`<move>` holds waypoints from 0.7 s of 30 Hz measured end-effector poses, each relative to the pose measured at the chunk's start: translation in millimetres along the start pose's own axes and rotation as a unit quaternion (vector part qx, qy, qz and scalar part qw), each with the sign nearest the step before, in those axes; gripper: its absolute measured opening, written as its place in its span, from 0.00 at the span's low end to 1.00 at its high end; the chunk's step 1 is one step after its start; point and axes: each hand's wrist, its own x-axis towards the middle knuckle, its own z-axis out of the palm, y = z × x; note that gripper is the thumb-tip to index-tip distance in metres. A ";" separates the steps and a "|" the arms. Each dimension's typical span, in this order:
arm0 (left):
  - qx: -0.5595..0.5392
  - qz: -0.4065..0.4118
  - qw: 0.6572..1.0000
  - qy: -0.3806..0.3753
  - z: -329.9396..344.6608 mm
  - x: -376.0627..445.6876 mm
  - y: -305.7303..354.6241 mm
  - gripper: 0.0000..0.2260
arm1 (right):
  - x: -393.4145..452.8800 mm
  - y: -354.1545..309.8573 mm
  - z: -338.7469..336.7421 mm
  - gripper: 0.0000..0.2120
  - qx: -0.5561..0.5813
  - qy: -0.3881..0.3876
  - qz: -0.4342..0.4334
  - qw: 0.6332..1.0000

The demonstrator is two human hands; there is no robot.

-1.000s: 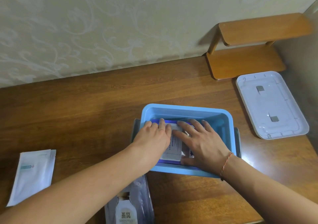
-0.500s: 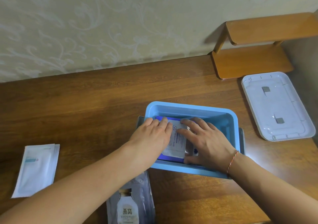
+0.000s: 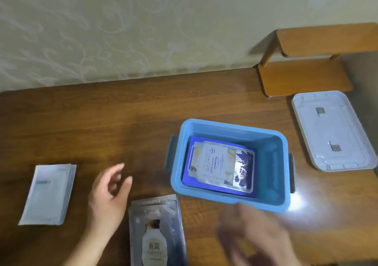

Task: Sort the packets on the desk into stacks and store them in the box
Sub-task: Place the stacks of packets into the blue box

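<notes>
Box (image 3: pixel 272 201), centre right: one stack of packets (image 3: pixel 222 164) stored flat inside. Grey stack (image 3: pixel 156 231) at bottom centre and white stack (image 3: pixel 49 194) at left lie on the table (image 3: pixel 122 126). Left hand (image 3: pixel 109 192) released, empty, between them. Right hand (image 3: pixel 253 237) blurred; state cannot be told. Next: square the grey stack, grip both long edges, lower flat. Change: both hands have left the box.

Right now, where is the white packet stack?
The white packet stack lies on the desk at the head view's far left, left of the left hand.
</notes>
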 end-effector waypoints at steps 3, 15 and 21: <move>-0.113 -0.276 0.953 -0.050 2.7 -42.3 -29.1 0.13 | -33.2 11.0 46.6 0.10 0.050 -0.169 0.110 0.978; -0.317 -0.399 0.848 -0.146 5.9 -92.8 -35.5 0.10 | -25.5 34.5 170.8 0.32 0.155 -0.122 0.622 0.757; -0.352 -0.389 0.845 -0.099 2.9 -99.9 -48.1 0.10 | -20.2 7.2 183.2 0.24 0.047 -0.118 0.499 0.857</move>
